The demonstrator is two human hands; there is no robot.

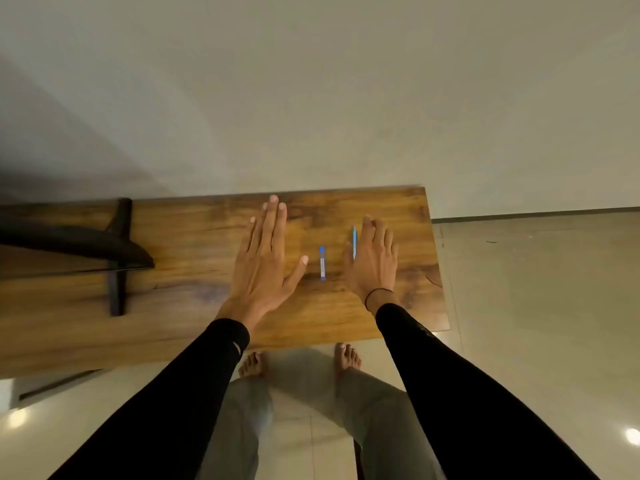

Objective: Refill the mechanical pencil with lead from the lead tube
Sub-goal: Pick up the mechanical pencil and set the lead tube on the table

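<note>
A short blue lead tube [322,263] with a pale label lies on the wooden table [194,237], between my two hands. A slim blue mechanical pencil [354,241] lies just to its right, partly hidden by my right hand. My left hand [265,261] hovers flat over the table left of the tube, fingers stretched and holding nothing. My right hand [374,258] is also flat and open, its thumb side against the pencil; I cannot tell whether it touches it.
A black monitor and its stand [114,251] sit on the table's left part. The table's right edge [438,265] lies close to my right hand, with tiled floor [536,289] beyond. A plain wall runs behind the table. My bare feet stand below the front edge.
</note>
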